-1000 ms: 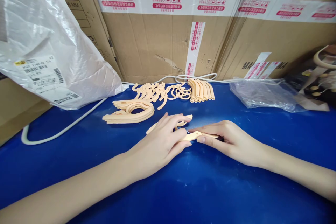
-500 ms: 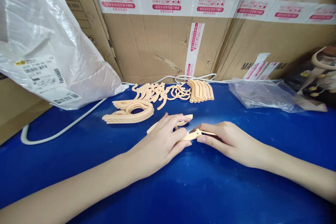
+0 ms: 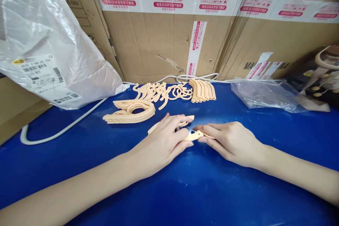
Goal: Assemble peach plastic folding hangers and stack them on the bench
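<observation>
The left hand (image 3: pixel 169 137) is holding a cream frame (image 3: pixel 195 136) near the middle of the blue table (image 3: pixel 185 190), palm down, its thumb resting along the near side and its other fingers bending over the top. Most of the frame is hiding under this hand: one end is showing on the left, a far tip is poking out beyond the index finger, and the near right end, with a small hole in it, is pointing toward the right hand (image 3: pixel 230 140). Whether the frame is touching the table, I cannot tell. The right hand is pinching a narrow cream strip (image 3: pixel 209 136) between thumb and fingers, its grip being almost closed, right at the holed end. Only a thin edge of the strip is showing, so I cannot tell whether it is joining the frame or just touching it.

Far and left of the hands, a stack (image 3: pixel 135 115) of similar frames is lying on the table. Farther off, a loose heap (image 3: pixel 148 93) of curved, hooked pieces is lying tangled, and just right of it a row (image 3: pixel 203 91) of curved pieces is lying side by side. A white cable (image 3: pixel 34 142) is running along the far edge by the boxes (image 3: pixel 159 42) and looping round on the left. A white bag (image 3: pixel 60 42) is standing on the far left, and clear film (image 3: pixel 267 95) is lying crumpled on the far right
</observation>
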